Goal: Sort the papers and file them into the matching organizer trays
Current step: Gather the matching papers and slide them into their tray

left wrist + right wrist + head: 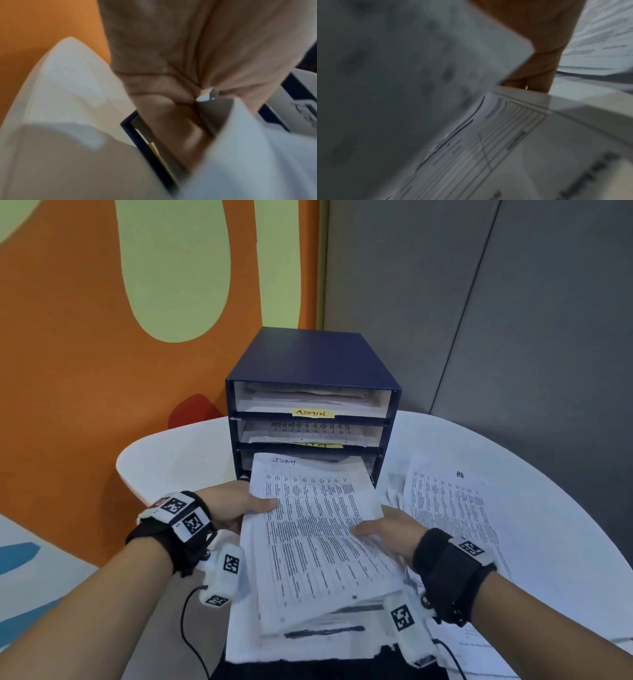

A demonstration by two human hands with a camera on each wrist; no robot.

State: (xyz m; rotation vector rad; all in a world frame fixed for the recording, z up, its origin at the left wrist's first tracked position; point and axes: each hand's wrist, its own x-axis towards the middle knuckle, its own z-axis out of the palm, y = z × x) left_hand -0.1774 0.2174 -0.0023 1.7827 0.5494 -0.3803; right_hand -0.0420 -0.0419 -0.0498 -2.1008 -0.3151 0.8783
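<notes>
Both hands, left hand [236, 505] and right hand [390, 530], pinch the floppy "Security" sheet [318, 525] at its side edges, its far end seemingly entering the organizer's bottom tray [371, 470].

Navy blue organizer [308, 361] with yellow labels [313, 413]; white papers [318, 542] printed in black; white desk [513, 446]; orange-and-green wall [102, 337].

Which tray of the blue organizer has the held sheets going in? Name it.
The bottom tray: the held sheets reach into its opening, below the ADMIN tray and the middle tray.
</notes>
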